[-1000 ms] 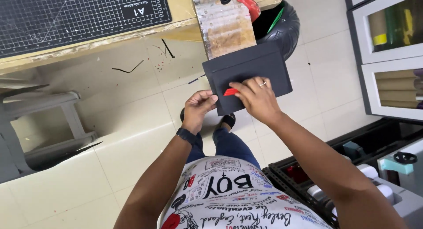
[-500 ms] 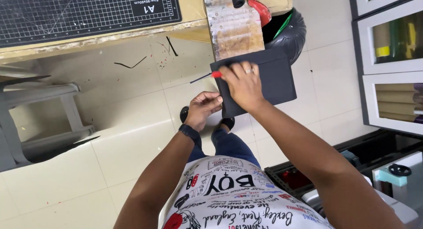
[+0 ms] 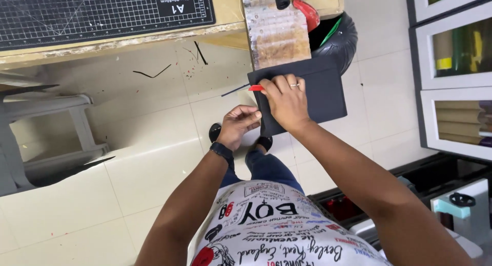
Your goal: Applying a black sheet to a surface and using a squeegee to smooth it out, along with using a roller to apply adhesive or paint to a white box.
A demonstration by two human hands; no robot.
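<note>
My left hand (image 3: 240, 123) pinches the near left edge of a dark grey sheet (image 3: 322, 90) that I hold in the air above the tiled floor. My right hand (image 3: 283, 99) lies on top of the sheet and grips a small red-handled cutter (image 3: 255, 88) at the sheet's far left corner. A thin dark strip (image 3: 234, 90) sticks out to the left from that corner. The far edge of the sheet sits just under a worn wooden board (image 3: 277, 30).
A workbench with a black gridded cutting mat (image 3: 97, 12) runs along the top. A black bin (image 3: 339, 38) stands behind the sheet. A grey stool (image 3: 43, 138) is at left, white glass-front cabinets (image 3: 453, 71) at right, dark scraps (image 3: 151, 72) on the floor.
My right hand has slid the red cutter along the sheet's left edge, away from me, up to the far corner. A thin strip now hangs off to the left.
</note>
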